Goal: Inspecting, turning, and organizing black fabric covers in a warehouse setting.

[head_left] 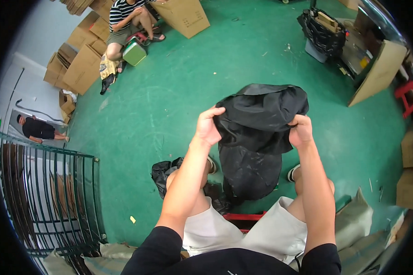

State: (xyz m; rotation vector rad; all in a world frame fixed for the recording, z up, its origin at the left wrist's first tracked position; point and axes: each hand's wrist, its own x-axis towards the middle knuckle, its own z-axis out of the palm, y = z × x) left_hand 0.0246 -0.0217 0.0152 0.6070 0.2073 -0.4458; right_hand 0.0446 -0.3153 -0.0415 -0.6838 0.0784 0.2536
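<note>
My left hand and my right hand hold up a loose piece of black cloth in front of my knees. Each hand is closed on one side edge of it; the left thumb lies on top and the other left fingers are behind it. Folds hide whether it is a flat sheet or a bag. Beneath the cloth, between my feet, rests a bulky dark bundle with a creased surface; the cloth overlaps its top. A crumpled black plastic bag lies beside my left leg.
A green metal rack stands at the left. Cardboard boxes and a seated person are at the far left; another person is by the doorway. At the right are a black-lined bin, a cardboard panel and a red stool.
</note>
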